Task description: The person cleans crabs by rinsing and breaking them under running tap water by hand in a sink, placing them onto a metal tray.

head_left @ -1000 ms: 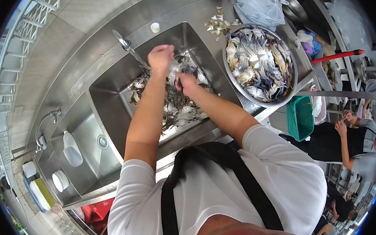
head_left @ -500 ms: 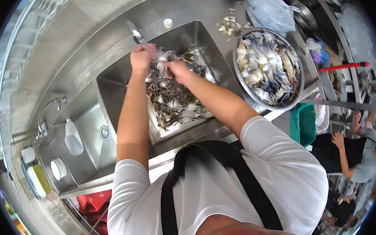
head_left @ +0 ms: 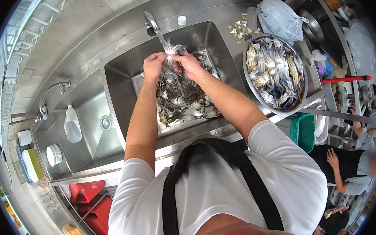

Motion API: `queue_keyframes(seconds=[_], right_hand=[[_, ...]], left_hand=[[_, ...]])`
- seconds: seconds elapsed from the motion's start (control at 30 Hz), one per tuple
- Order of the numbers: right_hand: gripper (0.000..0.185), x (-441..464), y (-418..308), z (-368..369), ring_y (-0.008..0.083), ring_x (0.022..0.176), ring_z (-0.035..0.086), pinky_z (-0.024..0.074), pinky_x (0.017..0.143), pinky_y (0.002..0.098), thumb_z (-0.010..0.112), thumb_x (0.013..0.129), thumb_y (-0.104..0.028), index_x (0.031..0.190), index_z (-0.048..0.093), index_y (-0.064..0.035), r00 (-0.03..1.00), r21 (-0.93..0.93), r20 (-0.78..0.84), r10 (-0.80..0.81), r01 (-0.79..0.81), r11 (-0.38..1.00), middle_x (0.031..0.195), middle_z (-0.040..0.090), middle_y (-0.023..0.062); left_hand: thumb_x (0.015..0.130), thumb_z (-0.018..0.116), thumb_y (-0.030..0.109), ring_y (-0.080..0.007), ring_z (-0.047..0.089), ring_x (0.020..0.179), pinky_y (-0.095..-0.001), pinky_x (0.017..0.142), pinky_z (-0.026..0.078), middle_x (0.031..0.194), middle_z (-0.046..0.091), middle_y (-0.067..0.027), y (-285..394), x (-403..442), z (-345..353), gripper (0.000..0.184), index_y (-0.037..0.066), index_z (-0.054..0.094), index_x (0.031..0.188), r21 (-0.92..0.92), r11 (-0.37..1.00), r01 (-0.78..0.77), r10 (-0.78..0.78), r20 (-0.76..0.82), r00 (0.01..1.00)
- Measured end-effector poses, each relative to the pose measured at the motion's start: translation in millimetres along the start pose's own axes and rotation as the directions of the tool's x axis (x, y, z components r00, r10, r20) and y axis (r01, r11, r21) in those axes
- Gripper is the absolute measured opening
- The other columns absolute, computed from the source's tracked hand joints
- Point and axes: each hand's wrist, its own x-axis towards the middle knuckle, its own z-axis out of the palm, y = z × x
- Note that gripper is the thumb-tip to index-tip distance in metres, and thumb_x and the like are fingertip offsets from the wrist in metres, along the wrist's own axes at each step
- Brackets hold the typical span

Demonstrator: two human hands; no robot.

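Both hands are closed on a crab held under the running tap; its pale underside and bluish legs show. My left hand grips it from the left, and my right hand from the right, thumb pressed against it. Below my hands, a heap of crabs in white, brown and bluish tones lies in the deep metal sink. On the counter to the right, a large round metal bowl is heaped with more crabs.
Crab scraps and a tied plastic bag lie behind the bowl. A small white cap stands by the tap. The left sink holds a cut white jug and stacked white dishes. Another person is at far right, beyond a green bin.
My hands have come together on the crab under the tap; before, they were blurred and slightly apart. The view has shifted a little.
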Motion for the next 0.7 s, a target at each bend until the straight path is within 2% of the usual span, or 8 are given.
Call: queue_keyframes(seconds=[0.2,0.27,0.3,0.43,0.5,0.6,0.67,0.7], right_hand=[[0.023,-2,-6,-3,0.0128,0.064,0.055,0.0451,0.050,0.0261,0.070,0.087,-0.015,0.106,0.059,-0.0058,1.000,0.102,0.008,0.017,-0.018,0.995,0.086,0.059,0.0026],[0.026,10,1,-12,0.0136,0.063,0.056,0.0455,0.048,0.0268,0.068,0.087,-0.012,0.109,0.058,-0.0025,1.000,0.154,0.002,-0.028,0.027,0.988,0.088,0.060,0.0046],[0.027,11,0,-15,0.0138,0.063,0.056,0.0455,0.047,0.0269,0.068,0.087,-0.011,0.110,0.057,-0.0018,0.999,0.172,0.001,-0.036,0.036,0.984,0.088,0.060,0.0052],[0.023,-5,10,-43,0.0175,0.061,0.057,0.0465,0.051,0.0308,0.063,0.085,-0.012,0.107,0.061,-0.0060,0.984,0.227,-0.179,-0.020,0.061,0.972,0.083,0.059,0.0057],[0.008,-1,37,-71,0.0175,0.054,0.054,0.0459,0.046,0.0318,0.056,0.085,-0.010,0.092,0.058,-0.0060,0.949,0.292,-0.301,0.093,-0.002,0.957,0.074,0.056,0.0050],[0.009,-18,84,-96,0.0211,0.046,0.048,0.0412,0.040,0.0370,0.052,0.082,-0.008,0.079,0.058,-0.0013,0.927,0.263,-0.361,0.104,-0.006,0.965,0.063,0.051,0.0099],[0.013,-20,114,-102,0.0212,0.044,0.045,0.0425,0.040,0.0368,0.049,0.087,-0.011,0.082,0.058,-0.0020,0.901,0.145,-0.402,0.164,-0.114,0.983,0.063,0.051,0.0097],[0.017,5,160,-126,0.0199,0.055,0.053,0.0450,0.044,0.0365,0.050,0.092,-0.016,0.087,0.060,-0.0036,0.951,0.085,-0.284,0.118,-0.098,0.992,0.074,0.057,0.0113]], left_hand=[[0.086,0.070,0.018,-0.0057,0.052,0.066,-0.0214,0.060,0.041,0.077,0.063,0.0002,-10,11,18,0.020,0.001,0.069,0.096,0.155,0.974,-0.163,0.175,-0.070,0.982],[0.088,0.071,0.021,-0.0065,0.052,0.066,-0.0223,0.061,0.041,0.079,0.064,-0.0006,-4,-1,33,0.024,0.000,0.067,0.100,-0.111,0.970,-0.215,0.225,0.091,0.970],[0.089,0.071,0.021,-0.0079,0.053,0.069,-0.0237,0.062,0.042,0.082,0.064,-0.0014,0,1,30,0.027,-0.002,0.066,0.102,0.098,0.985,-0.144,0.131,0.134,0.982],[0.090,0.070,0.018,-0.0078,0.054,0.073,-0.0232,0.066,0.044,0.087,0.066,-0.0024,-3,10,56,0.027,-0.004,0.066,0.103,0.168,0.959,-0.228,0.227,0.027,0.973],[0.090,0.069,0.017,-0.0076,0.056,0.075,-0.0225,0.068,0.045,0.088,0.066,-0.0017,19,-6,88,0.025,-0.002,0.066,0.105,0.093,0.990,-0.108,0.104,0.040,0.994],[0.089,0.070,0.011,-0.0084,0.060,0.085,-0.0221,0.077,0.048,0.096,0.068,-0.0032,51,-52,145,0.026,-0.002,0.064,0.112,-0.060,0.959,-0.277,0.275,0.436,0.857],[0.087,0.072,0.008,-0.0099,0.061,0.089,-0.0240,0.082,0.049,0.103,0.067,-0.0038,66,-81,184,0.030,-0.001,0.063,0.114,0.069,0.879,-0.472,0.325,0.638,0.698],[0.086,0.073,0.009,-0.0113,0.061,0.092,-0.0250,0.084,0.049,0.104,0.067,-0.0038,74,-101,201,0.032,0.001,0.063,0.115,0.045,0.863,-0.504,0.324,0.715,0.619]])
